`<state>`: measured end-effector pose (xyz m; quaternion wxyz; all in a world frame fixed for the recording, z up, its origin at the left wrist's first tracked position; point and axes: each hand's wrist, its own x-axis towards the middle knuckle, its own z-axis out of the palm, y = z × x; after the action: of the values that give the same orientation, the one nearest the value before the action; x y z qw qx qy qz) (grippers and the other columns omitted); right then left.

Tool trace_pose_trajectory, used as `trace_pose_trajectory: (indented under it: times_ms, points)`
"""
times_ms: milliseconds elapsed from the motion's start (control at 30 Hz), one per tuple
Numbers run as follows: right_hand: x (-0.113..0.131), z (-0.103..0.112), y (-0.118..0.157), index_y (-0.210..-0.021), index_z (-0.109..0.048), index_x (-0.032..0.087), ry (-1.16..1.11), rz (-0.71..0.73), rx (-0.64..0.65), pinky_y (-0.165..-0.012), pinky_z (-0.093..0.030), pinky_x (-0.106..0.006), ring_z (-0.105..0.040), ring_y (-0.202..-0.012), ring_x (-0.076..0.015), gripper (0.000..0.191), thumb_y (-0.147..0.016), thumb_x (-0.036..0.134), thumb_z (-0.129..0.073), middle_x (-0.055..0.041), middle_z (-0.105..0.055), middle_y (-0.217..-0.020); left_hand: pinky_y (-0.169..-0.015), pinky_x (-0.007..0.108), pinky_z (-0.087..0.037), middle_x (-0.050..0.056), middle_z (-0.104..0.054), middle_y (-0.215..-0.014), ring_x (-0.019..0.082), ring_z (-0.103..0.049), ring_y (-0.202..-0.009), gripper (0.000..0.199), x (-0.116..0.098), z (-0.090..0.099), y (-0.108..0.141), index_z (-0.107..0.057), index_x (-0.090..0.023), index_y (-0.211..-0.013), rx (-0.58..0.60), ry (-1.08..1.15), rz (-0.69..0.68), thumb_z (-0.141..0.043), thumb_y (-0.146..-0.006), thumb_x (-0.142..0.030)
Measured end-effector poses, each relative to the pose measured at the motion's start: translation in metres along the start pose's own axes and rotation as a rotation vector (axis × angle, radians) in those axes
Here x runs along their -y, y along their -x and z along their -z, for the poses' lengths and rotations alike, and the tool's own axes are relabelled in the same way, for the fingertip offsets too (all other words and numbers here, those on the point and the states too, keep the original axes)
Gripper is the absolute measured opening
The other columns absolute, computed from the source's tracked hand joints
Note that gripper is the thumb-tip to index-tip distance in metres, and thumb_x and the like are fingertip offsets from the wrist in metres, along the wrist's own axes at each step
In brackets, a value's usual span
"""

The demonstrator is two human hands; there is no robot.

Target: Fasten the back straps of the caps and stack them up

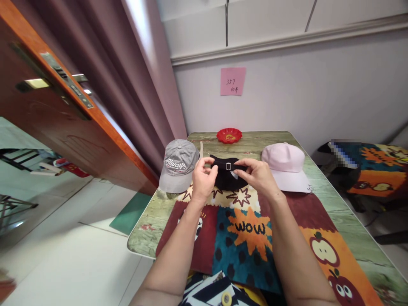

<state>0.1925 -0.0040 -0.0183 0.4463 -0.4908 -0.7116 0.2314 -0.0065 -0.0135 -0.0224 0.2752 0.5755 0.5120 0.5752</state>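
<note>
A black cap [228, 180] is at the middle of the table, its back strap with a small metal buckle facing me. My left hand [205, 177] pinches the strap's left end between thumb and fingers. On the other side of the buckle, my right hand [255, 172] pinches the strap. A grey cap [179, 163] with white lettering sits just left of my left hand, brim toward me. To the right of my right hand rests a pale pink cap [285, 163], with small metal rings on its brim edge.
A red scalloped dish [229, 135] lies at the table's [143, 233] back edge. A colourful printed cloth [245, 259] covers the near part. A wooden door [79, 110] and curtain stand left, and a pink note [233, 81] is on the wall.
</note>
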Motion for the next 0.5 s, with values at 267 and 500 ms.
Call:
trace_pose_trajectory:
  times_ms: [267, 500]
  points:
    - [0.005, 0.0003, -0.0001, -0.098, -0.079, 0.022, -0.012, 0.058, 0.0, -0.057, -0.042, -0.028, -0.055, -0.054, -0.0144, 0.023, -0.084, 0.037, -0.07, -0.0022, -0.074, -0.072, -0.078, 0.027, -0.048, 0.007, -0.068, -0.118, 0.011, -0.054, -0.065, 0.026, -0.0114, -0.0059, 0.003, -0.074, -0.024, -0.108, 0.184, -0.23, -0.251, -0.068, -0.083, -0.019]
    - [-0.0005, -0.0044, -0.0004, -0.098, -0.078, 0.022, -0.008, 0.102, 0.007, -0.06, -0.044, -0.028, -0.059, -0.059, -0.0153, 0.02, -0.088, 0.035, -0.066, -0.0036, -0.075, -0.082, -0.067, 0.024, -0.046, 0.005, -0.069, -0.11, 0.011, -0.053, -0.065, 0.02, -0.0074, -0.0054, 0.0021, -0.078, -0.026, -0.1, 0.198, -0.135, -0.208, -0.074, -0.08, -0.022]
